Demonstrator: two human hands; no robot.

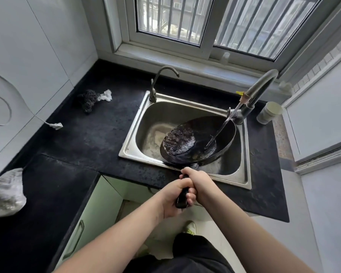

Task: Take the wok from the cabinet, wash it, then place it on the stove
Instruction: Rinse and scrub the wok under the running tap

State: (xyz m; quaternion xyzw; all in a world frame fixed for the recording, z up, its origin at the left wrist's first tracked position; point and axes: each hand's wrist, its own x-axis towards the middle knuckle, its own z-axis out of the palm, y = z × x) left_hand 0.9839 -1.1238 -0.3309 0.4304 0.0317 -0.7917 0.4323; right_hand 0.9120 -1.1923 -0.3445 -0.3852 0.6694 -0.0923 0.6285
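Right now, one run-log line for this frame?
stage: washing | wok: tilted in sink, tap water hitting inside | left hand + right hand: both grip handle | stove: not in view

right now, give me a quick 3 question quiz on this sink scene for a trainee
1. True or false: both hands grip the wok handle.
2. Where does the water from the tap land?
A. on the bare sink floor
B. inside the wok
C. on the counter
3. Fill in: on the counter left of the sink lies a dark scrubber beside a white ____.

Key
1. True: the left hand and right hand both wrap the handle.
2. B: the stream hits the wok's inner wall, and the wok is tilted in the sink.
3. Cloth, crumpled, touching the scrubber.
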